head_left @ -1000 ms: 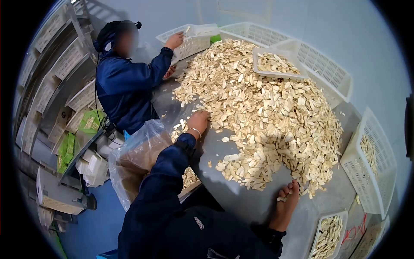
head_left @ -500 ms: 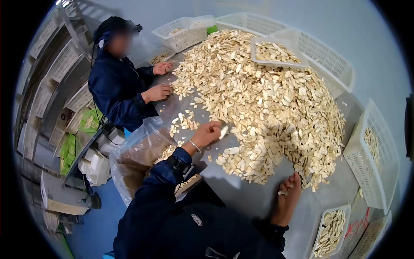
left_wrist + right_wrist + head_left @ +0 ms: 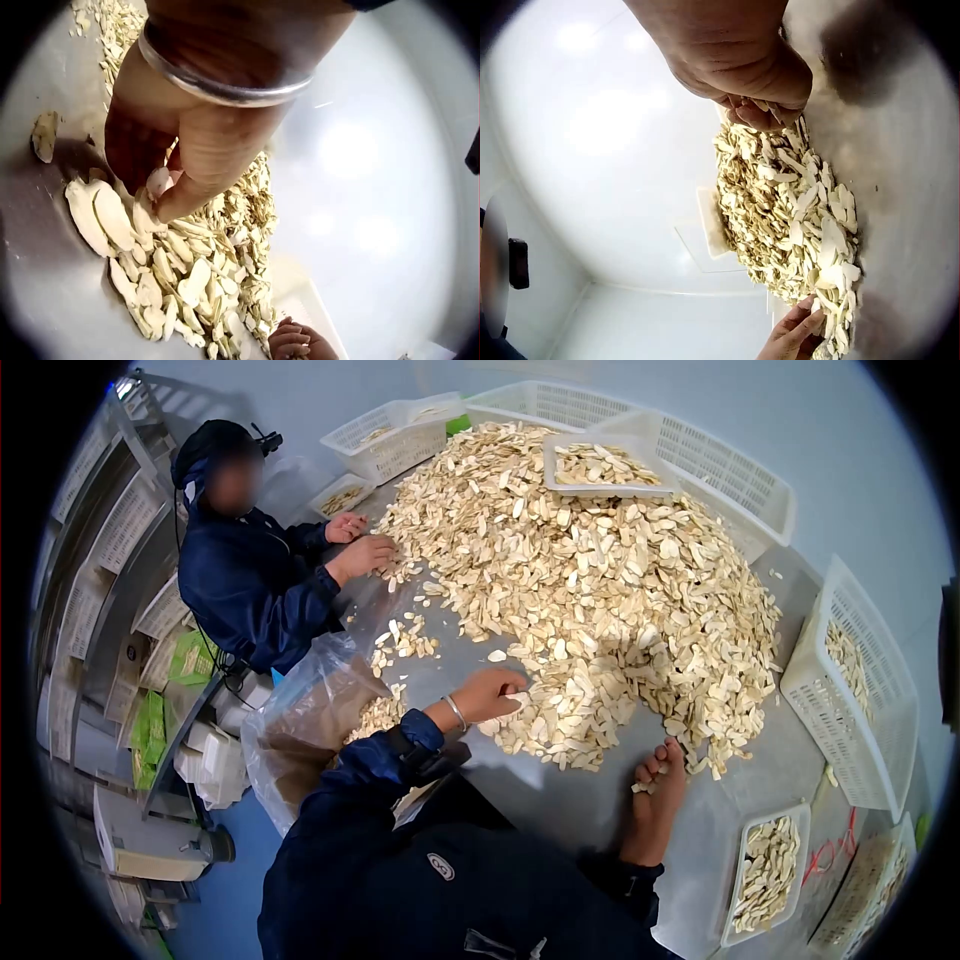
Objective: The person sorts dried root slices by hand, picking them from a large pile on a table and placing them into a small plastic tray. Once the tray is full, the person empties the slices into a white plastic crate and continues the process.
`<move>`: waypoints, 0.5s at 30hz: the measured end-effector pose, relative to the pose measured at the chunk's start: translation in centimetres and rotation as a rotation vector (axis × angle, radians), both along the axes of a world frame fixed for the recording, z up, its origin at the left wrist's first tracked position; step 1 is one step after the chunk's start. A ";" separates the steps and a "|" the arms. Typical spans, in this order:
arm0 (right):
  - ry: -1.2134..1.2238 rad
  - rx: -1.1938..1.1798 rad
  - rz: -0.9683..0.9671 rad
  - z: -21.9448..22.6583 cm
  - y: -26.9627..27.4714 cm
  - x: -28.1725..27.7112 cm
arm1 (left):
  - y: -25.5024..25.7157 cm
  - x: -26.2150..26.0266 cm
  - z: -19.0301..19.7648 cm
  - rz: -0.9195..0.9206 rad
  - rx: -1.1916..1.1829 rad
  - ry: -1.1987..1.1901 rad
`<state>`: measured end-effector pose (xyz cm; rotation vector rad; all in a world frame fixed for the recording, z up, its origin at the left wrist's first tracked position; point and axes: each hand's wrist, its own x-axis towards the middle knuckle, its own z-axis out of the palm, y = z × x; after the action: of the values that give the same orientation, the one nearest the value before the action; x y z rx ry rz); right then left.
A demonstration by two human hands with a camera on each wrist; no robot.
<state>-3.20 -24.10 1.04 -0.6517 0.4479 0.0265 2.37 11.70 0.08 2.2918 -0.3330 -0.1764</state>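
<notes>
A big heap of pale dried slices [image 3: 600, 590] covers much of the metal table [image 3: 450, 760]. At the heap's near left edge, my left hand [image 3: 488, 695], with a bangle at its wrist, pinches a pale slice [image 3: 144, 214] between thumb and fingers. More slices lie right under those fingers in the left wrist view. My right hand [image 3: 660, 790] rests by the heap's near right edge, its fingers curled round a few small slices [image 3: 761, 105]. Part of what it holds is hidden inside the palm.
A plastic-lined box [image 3: 300, 730] with slices stands left of the table. White baskets [image 3: 850, 700] line the right and back, and a small tray [image 3: 798, 870] of slices sits near right. Another tray [image 3: 610, 490] rests on the heap. Another person [image 3: 250, 580] works across at the left.
My left hand has moved from the heap's left side nearer to me and right, carrying a slice midway, and is now at the near edge. The other person's hands have come down to the heap.
</notes>
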 end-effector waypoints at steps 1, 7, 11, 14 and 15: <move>0.002 0.002 -0.005 0.0 0.0 0.0 | 0.2 -0.1 -0.1 0.027 -0.056 0.031; -0.058 -0.195 0.148 0.8 0.9 -0.5 | -0.7 -1.2 0.4 0.105 -0.421 0.270; -0.079 -0.529 0.499 1.3 3.1 -1.4 | -3.7 -3.2 0.3 0.002 -0.668 0.287; -0.211 -0.769 0.627 -0.3 4.7 -1.6 | -6.0 -5.2 1.7 -0.034 -0.693 0.362; -0.282 -0.867 0.653 -0.8 5.0 -1.6 | -6.5 -5.6 1.2 -0.081 -0.728 0.326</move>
<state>-4.76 -19.09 0.23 -1.6132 -0.0716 0.3700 -3.24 5.22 1.33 1.5031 -0.2636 -0.3931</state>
